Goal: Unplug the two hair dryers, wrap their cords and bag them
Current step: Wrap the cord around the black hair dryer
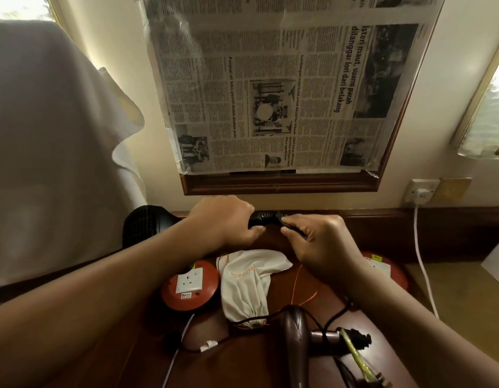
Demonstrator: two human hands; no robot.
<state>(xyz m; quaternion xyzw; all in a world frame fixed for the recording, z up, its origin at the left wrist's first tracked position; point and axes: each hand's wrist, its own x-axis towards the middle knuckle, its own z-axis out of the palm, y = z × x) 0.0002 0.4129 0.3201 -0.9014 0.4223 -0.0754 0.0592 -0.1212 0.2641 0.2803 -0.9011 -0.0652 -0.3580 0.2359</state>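
Observation:
My left hand point(223, 219) grips the handle of a black hair dryer point(147, 219), whose body sticks out to the left behind my forearm. Close beside it, my right hand point(318, 239) pinches the dryer's black cord point(291, 226) near the handle end. A brown hair dryer point(297, 337) lies on the desk near me, with its black cord looping around it. Between my forearms a white drawstring bag point(248, 287) with orange lettering lies flat. Its orange string point(297, 281) trails to the right.
A red round extension reel point(186, 287) with a white socket sits left of the bag; another red reel point(382, 264) shows behind my right wrist. A wall socket point(422, 191) holds a white plug and cable. Newspaper covers the mirror point(270, 88). White cloth point(46, 135) hangs at the left.

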